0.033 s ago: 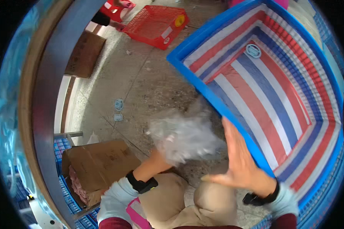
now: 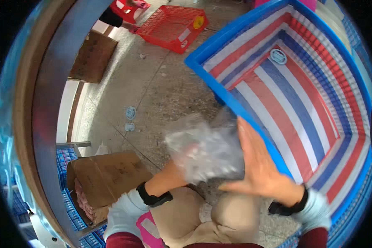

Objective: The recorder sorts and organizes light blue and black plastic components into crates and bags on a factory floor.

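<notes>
A crumpled clear plastic bag (image 2: 208,155), smeared by motion, hangs above the floor in front of my knees. My left hand (image 2: 174,175) grips it from the left, with its fingers mostly hidden behind the film. On the bag's other side is my right hand (image 2: 260,169), open, thumb and fingers spread apart. Its fingertips come close to the rim of a large blue plastic basket (image 2: 219,94); whether they touch the bag I cannot tell. Red, white and blue striped sheeting lines the basket, and a light blue oval piece (image 2: 278,56) lies in its far corner.
A brown cardboard box (image 2: 115,177) with pink material inside stands at lower left. Two light blue pieces (image 2: 130,113) lie on the floor. Farther off are a red basket (image 2: 144,32), another box (image 2: 96,58) and a person's foot (image 2: 132,28). A metal-edged frame (image 2: 53,78) runs along the left.
The bag has shifted slightly right and down between my hands. My right hand has moved a little upward and stays spread. The surroundings sit slightly farther right in the picture.
</notes>
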{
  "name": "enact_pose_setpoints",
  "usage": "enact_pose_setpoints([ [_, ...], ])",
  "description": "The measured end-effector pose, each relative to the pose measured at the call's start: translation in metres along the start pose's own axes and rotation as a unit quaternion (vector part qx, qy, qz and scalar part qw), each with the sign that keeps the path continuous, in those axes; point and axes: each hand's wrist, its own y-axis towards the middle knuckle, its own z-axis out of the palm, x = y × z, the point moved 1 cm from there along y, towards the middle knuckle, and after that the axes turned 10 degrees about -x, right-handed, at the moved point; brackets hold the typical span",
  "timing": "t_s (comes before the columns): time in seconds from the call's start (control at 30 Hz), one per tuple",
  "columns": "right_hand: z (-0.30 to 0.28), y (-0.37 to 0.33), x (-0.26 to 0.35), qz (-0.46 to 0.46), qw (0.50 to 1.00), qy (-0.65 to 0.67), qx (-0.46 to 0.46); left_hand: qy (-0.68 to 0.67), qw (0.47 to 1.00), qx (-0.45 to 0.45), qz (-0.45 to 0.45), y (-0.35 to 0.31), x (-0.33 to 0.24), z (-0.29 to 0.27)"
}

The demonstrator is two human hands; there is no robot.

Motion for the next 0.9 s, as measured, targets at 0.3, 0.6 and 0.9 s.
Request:
enact_pose_setpoints([
  [0.3,0.068,0.065,-0.035,0.01,0.97,0.222,0.1,0.145,0.935,-0.206,0.251,0.059,0.028,0.011],
  [0.6,0.181,0.055,-0.063,0.195,0.895,0.401,-0.001,0.03,0.948,-0.315,0.035,0.023,0.232,-0.011],
  [0.9,0.283,0.076,-0.087,0.31,0.86,0.404,0.018,0.287,0.748,-0.362,-0.475,-0.198,0.572,-0.158],
])
